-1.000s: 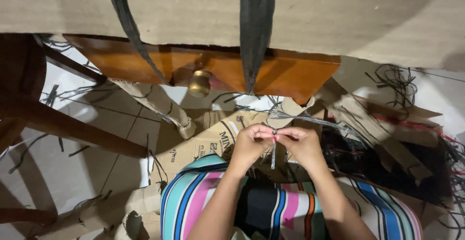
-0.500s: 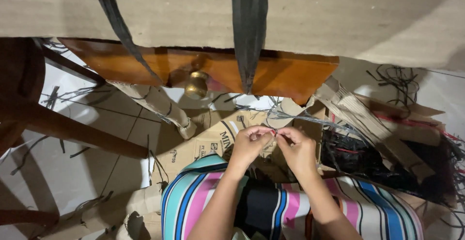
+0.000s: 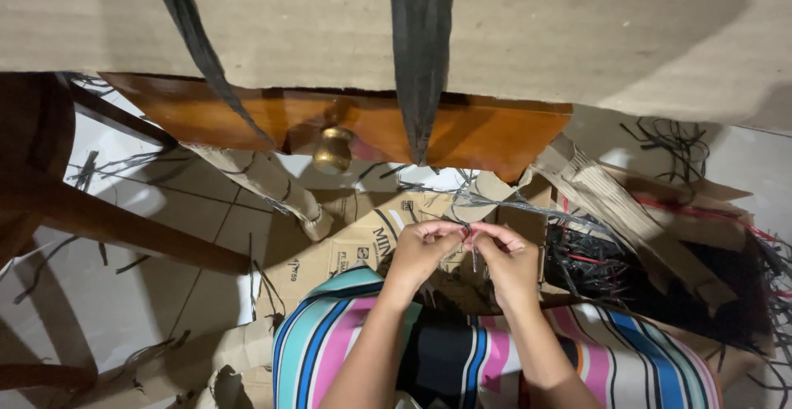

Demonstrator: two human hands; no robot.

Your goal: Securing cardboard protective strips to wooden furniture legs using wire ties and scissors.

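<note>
Head view: left hand (image 3: 419, 254) and right hand (image 3: 509, 262) pinch a thin strand (image 3: 473, 252) hanging vertically.

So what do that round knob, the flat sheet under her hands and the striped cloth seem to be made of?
The knob looks like polished brass: golden, with a shiny highlight. The flat sheet looks like matte brown cardboard, creased and printed. The striped cloth seems a soft woven fabric, draping in folds.

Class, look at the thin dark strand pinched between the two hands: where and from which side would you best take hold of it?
Take the strand at the short stretch between the left hand and right hand, coming from above with a fingertip pinch grip. It is thin and limp, its lower end hanging loose, so only a hold close to the pinched part seems likely to control it.
</note>
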